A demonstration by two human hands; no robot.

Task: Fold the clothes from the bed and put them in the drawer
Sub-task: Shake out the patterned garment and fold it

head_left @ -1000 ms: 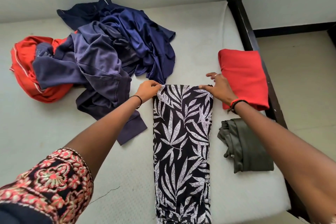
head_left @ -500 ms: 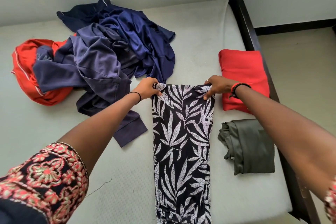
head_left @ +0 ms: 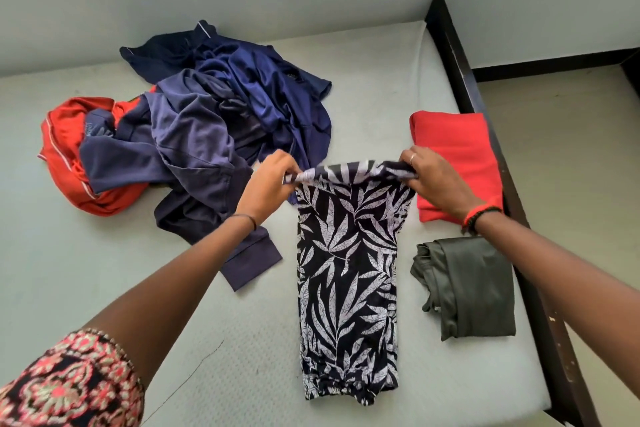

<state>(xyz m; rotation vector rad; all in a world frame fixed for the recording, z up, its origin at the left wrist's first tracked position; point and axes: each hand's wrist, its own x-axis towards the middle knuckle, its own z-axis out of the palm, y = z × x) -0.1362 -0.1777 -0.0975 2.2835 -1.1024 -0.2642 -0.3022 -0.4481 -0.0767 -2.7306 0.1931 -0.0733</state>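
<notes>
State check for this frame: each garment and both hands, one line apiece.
Leaf-print garment: laid lengthwise, far edge lifted.
Left hand: pinches its far-left corner.
Right hand: pinches its far-right corner.
Red garment: folded.
Olive garment: folded.
Blue clothes pile: unfolded, crumpled.
Orange garment: unfolded.

I see thin matt leaf-print cloth [head_left: 346, 253], a satiny blue garment [head_left: 273, 97], a faintly glossy olive fabric [head_left: 474, 288], a dimpled mattress cover [head_left: 242, 357] and a dark wooden bed frame [head_left: 460, 80].

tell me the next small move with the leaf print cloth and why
The left hand and right hand each pinch a far corner of the leaf-print garment, raised off the mattress; the rest lies flat. Probably carry that edge toward the near hem, folding it in half.
</notes>
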